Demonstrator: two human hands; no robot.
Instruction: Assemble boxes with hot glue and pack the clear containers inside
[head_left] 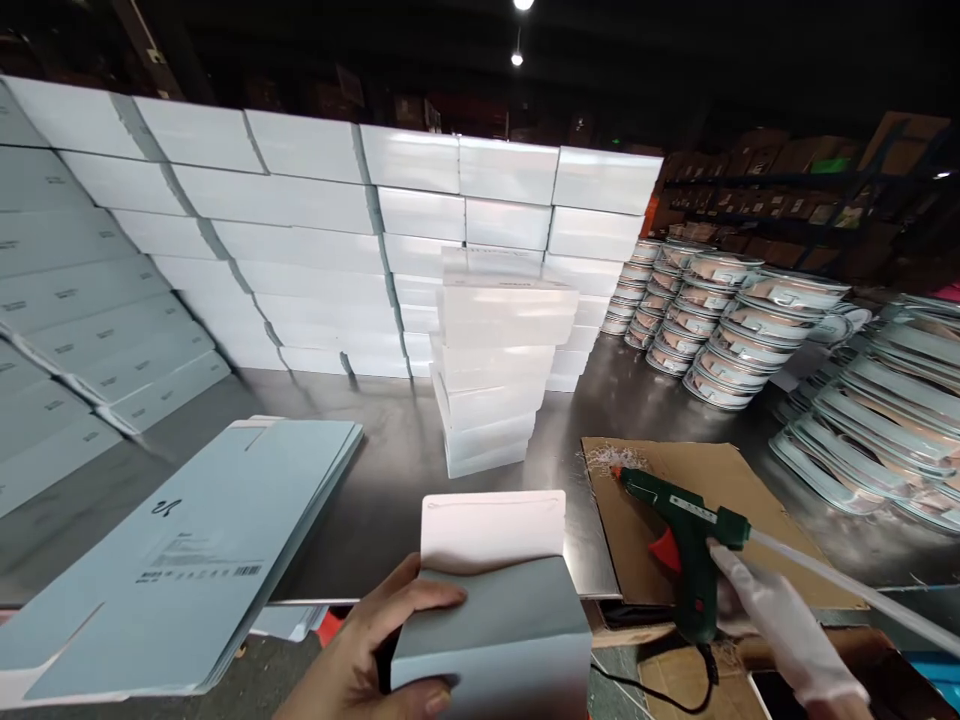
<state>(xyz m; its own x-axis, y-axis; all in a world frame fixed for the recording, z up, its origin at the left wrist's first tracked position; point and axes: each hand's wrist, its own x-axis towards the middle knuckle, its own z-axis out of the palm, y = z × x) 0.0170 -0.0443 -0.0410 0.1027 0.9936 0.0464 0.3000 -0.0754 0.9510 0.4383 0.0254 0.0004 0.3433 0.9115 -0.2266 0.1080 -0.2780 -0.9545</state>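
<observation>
My left hand (375,640) grips a pale blue cardboard box (499,615) at its left side, fingers on top and thumb lower down. A lighter flap (495,530) of the box stands up at its far end. On the right, my right hand (780,620), with white covering on its fingers, touches the back of a green glue gun's handle (697,570). Its visible fingers are stretched out, not wrapped round the handle. The red trigger is uncovered, and a long clear glue stick (847,580) sticks out behind. The gun's nozzle lies over a cardboard sheet (750,480).
Flat pale blue box blanks (217,530) lie at left. A leaning stack of white boxes (495,390) stands mid-table before a wall of boxes (315,240). Stacks of clear-lidded round packages (757,330) fill the right. The gun's cord (675,705) hangs below the table edge.
</observation>
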